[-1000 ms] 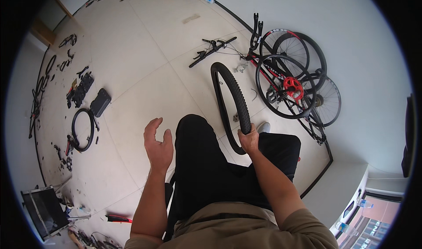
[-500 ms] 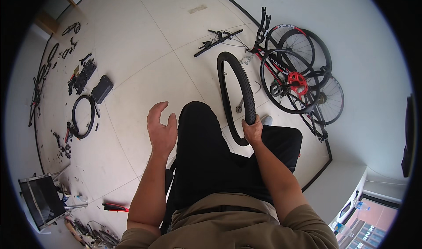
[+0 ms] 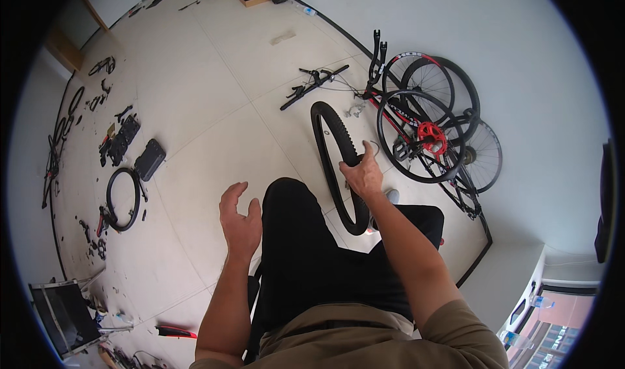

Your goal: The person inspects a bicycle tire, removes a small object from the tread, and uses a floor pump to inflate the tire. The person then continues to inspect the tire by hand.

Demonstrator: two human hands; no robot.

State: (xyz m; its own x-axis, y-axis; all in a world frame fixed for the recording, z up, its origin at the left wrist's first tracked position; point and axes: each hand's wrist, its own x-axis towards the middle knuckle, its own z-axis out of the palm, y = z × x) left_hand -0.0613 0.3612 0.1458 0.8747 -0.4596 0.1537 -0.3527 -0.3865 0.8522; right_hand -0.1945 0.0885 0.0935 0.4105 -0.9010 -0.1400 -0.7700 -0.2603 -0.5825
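Two hands (image 3: 240, 224) (image 3: 366, 176) | left half-curled, raised | right spread over tire (image 3: 340, 129)

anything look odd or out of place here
Yes: the straight black handlebar lies on the pale tiled floor instead of being mounted on the black-and-red bicycle frame. The black knobbly tyre at the right hand shows no clear damage.

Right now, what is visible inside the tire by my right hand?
Mostly pale floor shows through the tire; the right hand covers part of the opening, hiding whatever lies behind.
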